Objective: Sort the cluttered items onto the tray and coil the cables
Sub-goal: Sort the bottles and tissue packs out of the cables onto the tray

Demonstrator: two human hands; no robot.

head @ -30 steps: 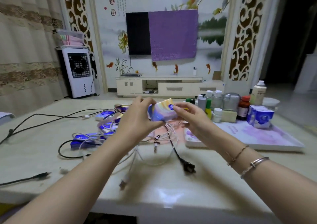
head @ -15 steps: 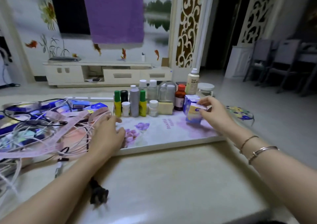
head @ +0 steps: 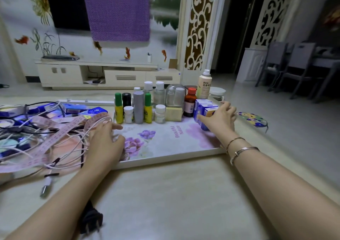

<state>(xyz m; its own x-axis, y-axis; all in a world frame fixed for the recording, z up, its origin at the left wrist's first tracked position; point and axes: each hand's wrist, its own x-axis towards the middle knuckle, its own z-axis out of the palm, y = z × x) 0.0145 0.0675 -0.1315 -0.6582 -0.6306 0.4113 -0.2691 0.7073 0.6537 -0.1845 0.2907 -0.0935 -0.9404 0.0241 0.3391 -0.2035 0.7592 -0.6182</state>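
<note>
On the far right corner of the flowered tray (head: 165, 144), my right hand (head: 219, 119) rests against a cluster of blue-and-white tissue packs (head: 204, 109); the thumb and fingers curl around the nearest pack, so I read it as grasping that pack, with the pack sitting on the tray under my palm side. My left hand (head: 105, 140) lies at the tray's left edge, fingers relaxed and spread, holding nothing that I can make out, its fingertips (head: 117, 127) just onto the tray surface and its back touching the loop of white cable (head: 73, 142).

Left of that hand sits the unsorted heap on the counter (head: 174, 193): white cables tangled with a pink measuring tape (head: 60, 131), a dark cable, and several more blue tissue packs (head: 92, 111) behind them. A black plug (head: 91, 219) lies on the counter beside my left forearm, well apart from the tray.

Along the tray's back edge stands a row of bottles: two yellow ones with green caps (head: 118, 109), a grey can (head: 138, 106), small white jars, a brown bottle with a red cap (head: 189, 103), and a tall cream spray bottle (head: 204, 85) at the right end. A yellowish soap-like block (head: 173, 113) sits between the jars and the brown bottle.
</note>
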